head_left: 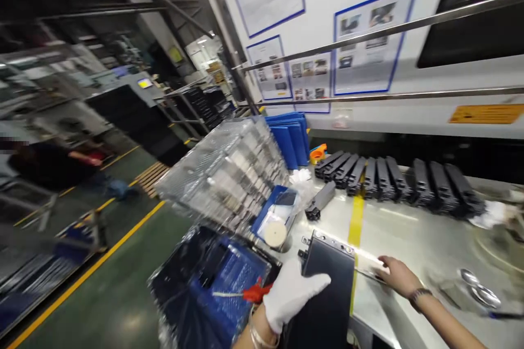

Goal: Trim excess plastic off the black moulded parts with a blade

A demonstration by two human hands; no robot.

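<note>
Standing upright at the lower centre of the frame, on the near edge of the shiny metal desk: a flat dark grey rectangular panel with a connector-studded metal top rim, long axis running roughly vertical, top rim tilting slightly toward upper right. Being gripped along its left edge by the white-gloved left hand, thumb lying across the dark face, fingers closing behind. Resting flat on the desk just right of the panel: the bare right hand, fingers spread over a thin silvery strip; grip there holding nothing that can be made out for sure.

Crowding the left side: a stack of clear plastic trays wrapped in film, a blue plastic bin below it with a red-handled tool, and a small blue tray holding a round white disc.

Lying farther back, in a row across the centre-right: about a dozen long black moulded parts, exact count blurred. One more black part lying alone, pointing toward upper right. Crossing the desk: one yellow tape line.
</note>
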